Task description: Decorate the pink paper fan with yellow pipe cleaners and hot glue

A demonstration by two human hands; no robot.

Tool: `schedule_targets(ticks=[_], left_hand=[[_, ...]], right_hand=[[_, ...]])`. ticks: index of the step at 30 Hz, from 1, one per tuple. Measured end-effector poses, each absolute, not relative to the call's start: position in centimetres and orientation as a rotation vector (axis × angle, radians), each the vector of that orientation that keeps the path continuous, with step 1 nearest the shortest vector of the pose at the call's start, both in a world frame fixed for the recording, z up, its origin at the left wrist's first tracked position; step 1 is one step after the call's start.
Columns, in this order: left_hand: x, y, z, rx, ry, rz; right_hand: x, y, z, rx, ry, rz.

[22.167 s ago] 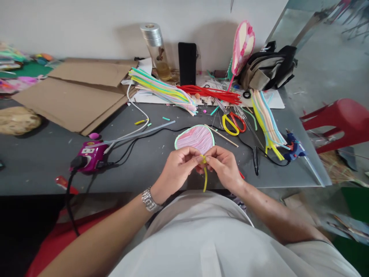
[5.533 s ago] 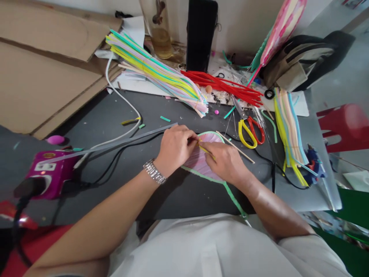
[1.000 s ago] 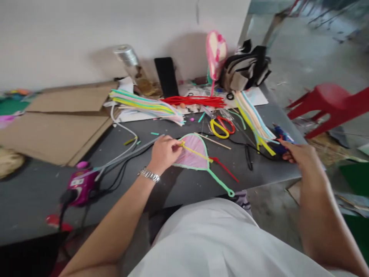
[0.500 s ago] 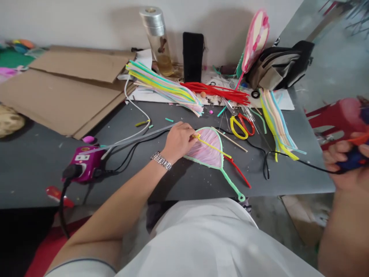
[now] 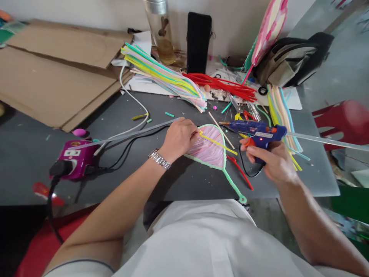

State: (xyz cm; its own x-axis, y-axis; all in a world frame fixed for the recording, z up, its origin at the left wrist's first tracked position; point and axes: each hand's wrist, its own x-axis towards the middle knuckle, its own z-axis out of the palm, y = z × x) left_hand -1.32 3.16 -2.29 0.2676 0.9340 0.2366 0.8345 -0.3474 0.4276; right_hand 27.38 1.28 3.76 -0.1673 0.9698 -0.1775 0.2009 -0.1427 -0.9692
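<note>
While left hand [image 5: 179, 139] pinches yellow pipe cleaner [image 5: 217, 143] against pink fan frame [image 5: 209, 150], right hand [image 5: 271, 159] grips blue glue gun [image 5: 256, 130], nozzle toward frame; joint looks to need glue.

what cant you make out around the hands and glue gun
Head view:
- the left hand hides how the yellow pipe cleaner meets the fan frame at that end
- the glue gun in the right hand hides most of the scissors
- the top edge cuts off the glass jar
</note>
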Motion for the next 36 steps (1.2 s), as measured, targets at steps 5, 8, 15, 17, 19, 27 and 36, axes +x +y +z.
schedule_targets(ticks=[5,8,15,17,19,27,36], left_hand=[[-1.7,3.2,-2.2,2.195,1.640,0.705],[-2.0,3.3,-2.2,2.055,1.663,0.734],[-2.3,3.4,-2.2,1.902,1.686,0.795],[-2.4,3.4,-2.2,1.876,1.674,0.795],[-2.3,3.5,-2.1,1.844,1.672,0.793],[-2.5,3.8,-1.8,1.790,1.673,0.769],[-2.6,3.9,-1.9,1.833,1.677,0.742]], right_hand=[[27.5,2.3,3.4,-1.391,-1.426,1.345],[27.2,1.9,2.7,-1.558,-1.633,1.188],[24.7,1.5,0.5,-1.393,-2.173,0.933],[24.1,1.7,0.2,-1.363,-2.246,0.871],[23.7,2.0,0.2,-1.327,-2.283,0.859],[23.3,2.4,-0.2,-1.229,-2.305,0.863],[23.2,2.5,-0.7,-1.200,-2.325,0.812]])
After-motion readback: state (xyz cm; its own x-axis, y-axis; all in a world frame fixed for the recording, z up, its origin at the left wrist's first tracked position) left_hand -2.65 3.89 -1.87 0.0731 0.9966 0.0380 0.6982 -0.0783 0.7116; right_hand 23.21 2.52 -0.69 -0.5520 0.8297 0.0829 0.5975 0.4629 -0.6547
